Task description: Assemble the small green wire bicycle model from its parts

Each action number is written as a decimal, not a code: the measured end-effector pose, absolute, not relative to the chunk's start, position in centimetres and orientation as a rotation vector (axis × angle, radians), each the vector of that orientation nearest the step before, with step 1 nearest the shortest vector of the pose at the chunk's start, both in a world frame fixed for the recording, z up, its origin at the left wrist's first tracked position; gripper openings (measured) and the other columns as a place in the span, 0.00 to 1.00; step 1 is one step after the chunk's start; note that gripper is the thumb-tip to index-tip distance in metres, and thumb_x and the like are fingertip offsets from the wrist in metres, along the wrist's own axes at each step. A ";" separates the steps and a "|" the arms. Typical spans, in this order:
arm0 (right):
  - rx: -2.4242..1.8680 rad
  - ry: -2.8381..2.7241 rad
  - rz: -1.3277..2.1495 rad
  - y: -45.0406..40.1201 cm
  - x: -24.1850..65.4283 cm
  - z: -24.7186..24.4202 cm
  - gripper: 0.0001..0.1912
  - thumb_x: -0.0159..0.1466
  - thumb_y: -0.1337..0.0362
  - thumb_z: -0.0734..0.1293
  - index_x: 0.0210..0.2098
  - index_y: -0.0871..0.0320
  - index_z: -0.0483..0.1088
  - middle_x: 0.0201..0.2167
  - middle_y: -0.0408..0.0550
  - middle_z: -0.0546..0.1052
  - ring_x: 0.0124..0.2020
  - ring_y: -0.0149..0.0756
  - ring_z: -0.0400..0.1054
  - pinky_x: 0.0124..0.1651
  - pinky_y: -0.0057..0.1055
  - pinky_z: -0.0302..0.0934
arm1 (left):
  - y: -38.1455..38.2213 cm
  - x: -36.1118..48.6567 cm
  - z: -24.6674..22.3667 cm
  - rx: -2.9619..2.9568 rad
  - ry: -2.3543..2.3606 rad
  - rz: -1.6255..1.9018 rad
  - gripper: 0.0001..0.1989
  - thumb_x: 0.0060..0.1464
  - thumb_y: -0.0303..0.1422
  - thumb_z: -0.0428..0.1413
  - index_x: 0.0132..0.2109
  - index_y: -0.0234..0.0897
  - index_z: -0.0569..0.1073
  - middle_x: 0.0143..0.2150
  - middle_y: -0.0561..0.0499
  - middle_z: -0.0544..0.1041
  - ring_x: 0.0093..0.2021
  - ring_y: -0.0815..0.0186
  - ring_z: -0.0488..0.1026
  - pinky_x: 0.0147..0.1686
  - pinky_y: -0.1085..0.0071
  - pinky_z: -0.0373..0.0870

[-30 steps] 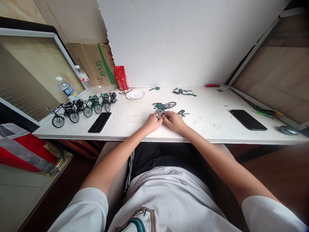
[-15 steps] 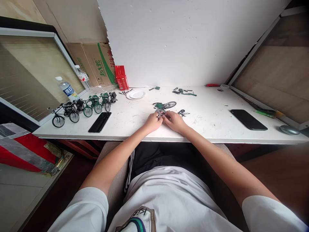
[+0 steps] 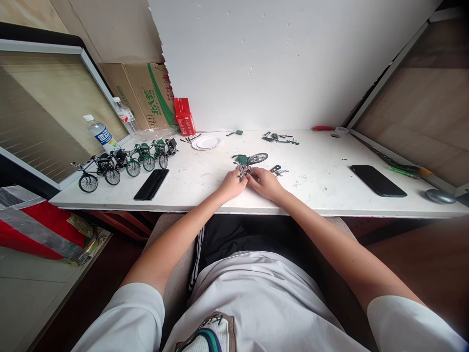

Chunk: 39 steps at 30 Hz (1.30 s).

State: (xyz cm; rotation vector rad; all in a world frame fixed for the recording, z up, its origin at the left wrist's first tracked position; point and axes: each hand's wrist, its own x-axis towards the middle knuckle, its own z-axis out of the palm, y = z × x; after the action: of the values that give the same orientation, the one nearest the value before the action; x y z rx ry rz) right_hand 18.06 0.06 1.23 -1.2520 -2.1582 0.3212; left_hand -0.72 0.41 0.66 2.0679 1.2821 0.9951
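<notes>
Close together near the table's front edge, my left hand [image 3: 234,183] and my right hand [image 3: 264,182] are both closed on a partly assembled model bicycle [image 3: 242,168]. Silvery parts of it show between my fingertips; the exact part each hand pinches is too small to make out. Just beyond my hands lie a green piece [image 3: 241,159] and a dark spoked wheel [image 3: 257,158]; whether they are joined to the held part I cannot tell. Small dark and silver parts [image 3: 278,170] lie to the right of my right hand.
Several finished model bicycles [image 3: 133,167] stand at left, near a phone [image 3: 151,185] and two bottles [image 3: 101,133]. White plates [image 3: 206,142] and loose green parts [image 3: 280,139] lie farther back. At right are another phone [image 3: 378,181] and a mouse [image 3: 440,196].
</notes>
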 end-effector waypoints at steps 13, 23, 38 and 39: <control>-1.253 -2.155 0.332 -0.1 18.0 1.4 0.13 0.73 0.54 0.61 0.33 0.53 0.65 0.33 0.53 0.79 0.34 0.44 0.69 0.36 0.36 0.54 | 0.3 -0.8 0.9 2.072 1.272 0.992 0.16 0.66 0.28 0.54 0.56 0.36 0.81 0.53 0.39 0.86 0.53 0.52 0.81 0.59 0.56 0.78; -1.255 -2.153 0.328 0.0 18.0 1.4 0.13 0.72 0.54 0.61 0.33 0.53 0.64 0.33 0.53 0.78 0.33 0.43 0.68 0.35 0.37 0.54 | 0.3 -0.7 0.9 2.061 1.274 0.989 0.17 0.67 0.28 0.53 0.56 0.35 0.81 0.54 0.38 0.85 0.53 0.51 0.81 0.59 0.55 0.78; -1.261 -2.160 0.330 -0.1 18.0 1.4 0.14 0.73 0.54 0.61 0.34 0.53 0.66 0.33 0.53 0.78 0.33 0.44 0.68 0.36 0.37 0.54 | 0.3 -0.7 1.0 2.066 1.257 0.994 0.17 0.67 0.27 0.53 0.57 0.34 0.82 0.55 0.38 0.85 0.54 0.52 0.81 0.60 0.56 0.77; -1.259 -2.159 0.328 0.0 18.0 1.4 0.14 0.73 0.54 0.61 0.33 0.53 0.65 0.33 0.53 0.78 0.33 0.44 0.68 0.36 0.36 0.54 | 0.2 -0.7 1.0 2.060 1.256 0.996 0.17 0.67 0.27 0.54 0.57 0.34 0.81 0.55 0.39 0.85 0.55 0.52 0.81 0.60 0.56 0.77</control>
State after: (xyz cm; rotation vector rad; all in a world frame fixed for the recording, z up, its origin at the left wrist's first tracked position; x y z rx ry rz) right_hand 18.03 -0.05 1.35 -1.2593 -2.1592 0.3282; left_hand -0.72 0.25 1.01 2.0602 1.2557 0.9962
